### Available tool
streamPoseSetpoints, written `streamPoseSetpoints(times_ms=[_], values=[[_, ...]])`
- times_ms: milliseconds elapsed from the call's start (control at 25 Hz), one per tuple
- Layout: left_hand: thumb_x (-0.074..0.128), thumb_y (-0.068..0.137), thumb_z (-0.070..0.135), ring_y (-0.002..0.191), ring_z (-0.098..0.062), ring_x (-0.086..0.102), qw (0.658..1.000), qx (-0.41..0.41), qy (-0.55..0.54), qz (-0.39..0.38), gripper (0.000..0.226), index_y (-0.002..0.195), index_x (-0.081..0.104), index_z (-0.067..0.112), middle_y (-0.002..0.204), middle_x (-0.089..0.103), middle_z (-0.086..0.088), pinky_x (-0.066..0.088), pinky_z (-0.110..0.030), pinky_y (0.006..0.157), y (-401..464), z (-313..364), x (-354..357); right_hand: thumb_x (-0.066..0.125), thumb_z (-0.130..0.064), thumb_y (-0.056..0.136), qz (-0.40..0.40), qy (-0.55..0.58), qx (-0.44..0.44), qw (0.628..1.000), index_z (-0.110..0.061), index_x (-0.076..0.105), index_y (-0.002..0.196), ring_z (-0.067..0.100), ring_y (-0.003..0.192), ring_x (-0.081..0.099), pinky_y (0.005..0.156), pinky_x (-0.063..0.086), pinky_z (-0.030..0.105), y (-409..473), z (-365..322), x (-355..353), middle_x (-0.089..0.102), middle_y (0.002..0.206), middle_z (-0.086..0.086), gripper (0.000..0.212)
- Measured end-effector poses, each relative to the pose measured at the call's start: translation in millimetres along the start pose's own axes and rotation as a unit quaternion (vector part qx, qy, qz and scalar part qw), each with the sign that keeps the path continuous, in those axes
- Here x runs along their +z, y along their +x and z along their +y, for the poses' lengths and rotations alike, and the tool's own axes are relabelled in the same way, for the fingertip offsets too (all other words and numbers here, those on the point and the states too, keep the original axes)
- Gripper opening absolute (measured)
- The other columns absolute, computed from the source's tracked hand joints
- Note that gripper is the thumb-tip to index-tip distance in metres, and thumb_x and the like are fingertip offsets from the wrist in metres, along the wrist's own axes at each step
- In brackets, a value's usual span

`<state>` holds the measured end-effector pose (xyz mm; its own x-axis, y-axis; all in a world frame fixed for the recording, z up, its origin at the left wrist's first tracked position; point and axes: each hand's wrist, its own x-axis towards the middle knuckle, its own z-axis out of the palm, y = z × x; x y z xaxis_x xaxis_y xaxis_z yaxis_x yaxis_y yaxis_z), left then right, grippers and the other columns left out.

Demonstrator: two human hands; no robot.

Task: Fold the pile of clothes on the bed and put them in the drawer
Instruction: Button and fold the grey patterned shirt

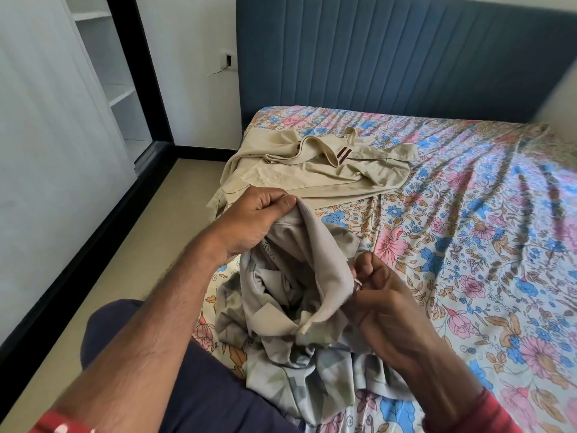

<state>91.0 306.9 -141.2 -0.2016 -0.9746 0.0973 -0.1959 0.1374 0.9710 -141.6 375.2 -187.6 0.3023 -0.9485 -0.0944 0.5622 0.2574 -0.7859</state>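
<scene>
A grey patterned shirt [290,307] hangs crumpled between my hands over the near edge of the bed [468,245]. My left hand [259,217] pinches its collar edge at the top. Lower and to the right, my right hand [377,295] grips another edge of the same shirt. The rest of the shirt bunches down onto the floral sheet by my lap. Behind it, a beige garment [312,170] with a striped loop lies spread loosely near the bed's left edge. No drawer shows.
A blue padded headboard [390,57] runs along the back. Left of the bed is a strip of beige floor [125,260], then a white wardrobe with a black frame [146,73] and open shelves. The right side of the floral sheet is bare.
</scene>
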Motion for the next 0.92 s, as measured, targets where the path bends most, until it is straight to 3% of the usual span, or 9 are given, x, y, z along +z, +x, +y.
streamPoseSetpoints(times_ms=[80,160,280,360,440,520,680,800,920], values=[[0.055,0.105,0.03,0.097,-0.042,0.067,1.0,0.0,-0.014,0.004,0.039,0.103,0.068,-0.007,0.107,0.066,-0.038,0.047,-0.067,0.1,0,0,2,0.041,0.033,0.059,-0.014,-0.021,0.013,1.0,-0.012,0.044,0.092,0.023,0.065,0.051,0.049,0.046,0.03,-1,3,-2,0.048,0.077,0.013,0.056],[0.054,0.105,0.027,0.095,-0.039,0.064,1.0,-0.006,-0.028,0.004,0.041,0.106,0.064,-0.012,0.109,0.062,-0.042,0.045,-0.068,0.1,0,1,4,0.045,0.032,0.063,0.039,-0.227,-0.029,0.973,-0.008,0.049,0.092,0.021,0.064,0.055,0.053,0.042,0.032,0,7,-6,0.054,0.076,0.009,0.05],[0.053,0.106,0.024,0.102,-0.047,0.068,1.0,-0.016,-0.014,-0.007,0.034,0.107,0.069,-0.006,0.106,0.069,-0.034,0.049,-0.065,0.099,4,1,8,0.05,0.027,0.072,0.186,-0.479,-0.213,0.831,-0.014,0.058,0.083,0.011,0.076,0.065,0.06,0.047,0.026,1,2,-3,0.064,0.081,0.002,0.043],[0.053,0.106,0.026,0.104,-0.045,0.068,0.999,-0.02,0.011,-0.025,0.032,0.105,0.073,0.001,0.103,0.073,-0.027,0.051,-0.062,0.099,6,4,11,0.058,0.018,0.08,0.175,-0.512,-0.361,0.76,-0.013,0.061,0.082,0.014,0.081,0.063,0.063,0.049,0.03,0,-7,10,0.062,0.086,-0.001,0.031],[0.053,0.107,0.026,0.096,-0.035,0.071,0.999,-0.022,0.019,-0.036,0.032,0.103,0.075,0.003,0.101,0.074,-0.024,0.052,-0.059,0.097,9,7,15,0.072,-0.007,0.086,0.116,-0.556,-0.387,0.727,-0.016,0.064,0.093,0.01,0.086,0.062,0.066,0.05,0.025,-1,-11,30,0.059,0.097,-0.006,0.014],[0.054,0.106,0.026,0.095,-0.029,0.069,0.998,-0.017,0.017,-0.052,0.03,0.105,0.075,0.005,0.102,0.075,-0.021,0.052,-0.056,0.096,11,12,19,0.082,-0.025,0.081,0.109,-0.583,-0.311,0.742,-0.027,0.06,0.102,0.004,0.089,0.064,0.064,0.05,0.022,9,-6,42,0.057,0.107,-0.011,0.031],[0.073,0.093,0.03,0.103,-0.014,0.067,0.992,-0.023,0.096,0.075,0.035,0.126,0.064,0.022,0.109,0.069,0.001,0.055,-0.036,0.096,-5,-8,20,0.074,-0.005,0.078,0.184,-0.558,-0.249,0.77,-0.024,0.057,0.083,0.007,0.066,0.067,0.055,0.051,0.031,37,0,24,0.066,0.082,-0.01,0.026],[0.077,0.086,0.046,0.079,-0.017,0.065,0.947,-0.138,0.148,0.25,0.032,0.09,0.065,0.016,0.084,0.067,0.001,0.052,-0.033,0.073,-46,-47,17,0.074,-0.003,0.076,0.195,-0.577,-0.2,0.768,-0.021,0.06,0.078,0.004,0.062,0.065,0.052,0.044,0.019,30,2,8,0.068,0.074,-0.007,0.023],[0.072,0.082,0.065,0.066,-0.027,0.068,0.918,-0.27,0.146,0.252,0.056,0.069,0.059,0.012,0.065,0.068,-0.004,0.051,-0.034,0.063,-78,-77,22,0.075,-0.007,0.079,0.194,-0.597,-0.178,0.758,-0.024,0.06,0.076,0.001,0.071,0.068,0.054,0.046,0.019,15,7,-3,0.069,0.077,-0.009,0.024]])
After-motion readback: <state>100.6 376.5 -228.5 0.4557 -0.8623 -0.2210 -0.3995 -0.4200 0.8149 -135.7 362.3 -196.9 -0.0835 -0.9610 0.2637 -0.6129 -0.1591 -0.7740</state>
